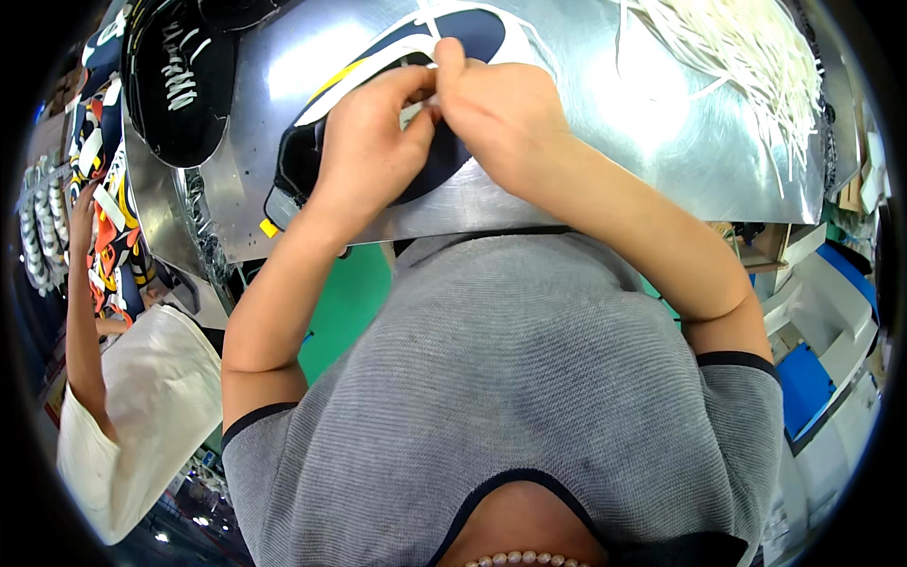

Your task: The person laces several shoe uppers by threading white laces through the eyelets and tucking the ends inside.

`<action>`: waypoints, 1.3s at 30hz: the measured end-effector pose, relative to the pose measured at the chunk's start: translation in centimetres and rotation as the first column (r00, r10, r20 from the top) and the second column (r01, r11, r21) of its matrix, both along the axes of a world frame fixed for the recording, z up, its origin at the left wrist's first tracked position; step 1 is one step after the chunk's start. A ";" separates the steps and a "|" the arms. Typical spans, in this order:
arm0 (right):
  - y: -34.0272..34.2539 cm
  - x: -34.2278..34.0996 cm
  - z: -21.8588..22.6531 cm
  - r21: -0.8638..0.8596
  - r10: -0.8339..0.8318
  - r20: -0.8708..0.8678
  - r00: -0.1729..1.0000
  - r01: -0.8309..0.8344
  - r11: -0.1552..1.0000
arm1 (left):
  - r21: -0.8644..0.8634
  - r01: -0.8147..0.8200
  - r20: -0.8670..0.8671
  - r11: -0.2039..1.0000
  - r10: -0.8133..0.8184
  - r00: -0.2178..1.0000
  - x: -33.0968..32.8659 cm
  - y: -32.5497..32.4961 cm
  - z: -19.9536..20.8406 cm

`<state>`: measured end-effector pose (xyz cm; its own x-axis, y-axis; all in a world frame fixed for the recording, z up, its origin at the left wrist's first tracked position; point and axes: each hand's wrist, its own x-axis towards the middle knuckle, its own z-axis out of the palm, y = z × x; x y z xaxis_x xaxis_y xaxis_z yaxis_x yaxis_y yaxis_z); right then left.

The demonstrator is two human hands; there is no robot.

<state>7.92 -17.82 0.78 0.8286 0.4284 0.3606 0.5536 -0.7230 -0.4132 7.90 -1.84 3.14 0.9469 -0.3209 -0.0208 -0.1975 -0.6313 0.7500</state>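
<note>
A navy shoe upper (439,175) with white and yellow trim lies slantwise on the metal table in front of me. My left hand (373,142) is closed at its opening, fingers pinching the upper's edge. Close against it, my right hand (501,109) is closed too, its thumb pointing up. A white shoelace (428,17) runs up from beside that thumb and loops over the toe end. Both hands hide the middle of the upper and the exact grip on the lace.
A heap of white laces (737,57) covers the table's (652,132) far right. Black shoe uppers (179,104) lie at the far left. Beyond, a co-worker's arm (83,321) reaches toward piled colourful uppers (113,217). Blue and white bins (803,378) stand at the right.
</note>
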 end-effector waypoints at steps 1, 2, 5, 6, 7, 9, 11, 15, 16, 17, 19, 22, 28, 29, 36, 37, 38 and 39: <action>-0.4 -0.3 0.2 0.025 -0.014 0.002 1.000 0.014 1.000 | 0.009 0.044 0.110 0.999 -0.045 0.993 -0.2 0.2 -0.2; -1.0 -0.4 0.4 0.049 -0.021 0.010 1.000 0.021 0.999 | 0.013 0.045 0.147 0.999 -0.046 0.988 -0.3 0.1 -0.1; -4.1 -2.3 2.8 0.094 -0.059 -0.256 0.965 0.086 0.992 | 0.035 -0.050 0.259 0.998 0.039 0.965 -2.0 -0.2 0.9; -5.8 -2.9 5.6 0.073 -0.084 -0.416 0.906 0.125 0.990 | 0.151 -0.018 0.408 0.988 -0.046 0.912 -2.5 0.5 1.2; -7.8 -3.2 7.9 0.035 -0.126 -0.568 0.813 0.177 0.984 | 0.268 0.011 0.527 0.963 -0.156 0.835 -2.8 1.4 1.3; -12.0 -2.4 7.2 0.537 -0.200 -0.480 0.854 0.466 0.703 | 0.266 0.055 0.608 0.962 -0.212 0.765 -2.8 2.2 0.9; -15.7 1.5 7.0 0.526 -0.273 -0.540 0.796 0.573 0.629 | 0.262 0.125 0.697 0.957 -0.277 0.661 -2.7 1.5 0.8; -10.7 5.7 3.6 0.576 0.183 -0.672 0.718 0.351 0.738 | 0.280 0.141 0.736 0.950 -0.307 0.603 -0.8 1.1 0.8; -10.6 5.8 3.6 0.476 0.199 -0.769 0.607 0.337 0.812 | 0.301 0.114 0.644 0.947 -0.290 0.707 -0.7 1.2 1.8; -9.8 5.7 3.5 0.406 0.128 -0.722 0.680 0.267 0.874 | 0.251 0.054 0.617 0.966 -0.203 0.760 -0.3 1.4 1.8; -9.2 4.8 2.4 0.539 0.138 -0.615 0.776 0.286 0.792 | 0.103 0.073 0.286 0.992 -0.100 0.953 0.6 2.2 2.6; -7.0 3.0 3.7 0.577 0.089 -0.643 0.761 0.404 0.710 | -0.091 0.192 -0.503 0.977 -0.211 0.838 3.4 4.0 4.3; -6.0 1.7 2.2 0.568 -0.035 -0.478 0.878 0.339 0.750 | -0.017 0.014 -0.481 1.000 -0.020 0.876 3.4 1.7 3.1; -6.2 1.6 1.8 0.586 -0.035 -0.463 0.886 0.335 0.738 | -0.041 -0.004 -0.500 0.999 -0.017 0.866 3.5 1.6 3.2; -6.2 1.7 1.4 0.714 0.101 -0.533 0.840 0.383 0.586 | -0.186 -0.190 -0.520 0.964 0.067 0.851 2.8 1.1 2.4; -6.3 1.7 1.3 0.751 0.153 -0.549 0.822 0.405 0.521 | -0.236 -0.258 -0.546 0.937 0.092 0.833 2.5 1.1 2.7; -6.5 1.8 1.2 0.746 0.173 -0.578 0.797 0.430 0.509 | -0.279 -0.321 -0.570 0.905 0.113 0.814 2.3 1.2 2.9; -7.0 2.0 1.2 0.739 0.194 -0.605 0.772 0.455 0.497 | -0.318 -0.382 -0.595 0.868 0.131 0.793 2.2 1.3 3.2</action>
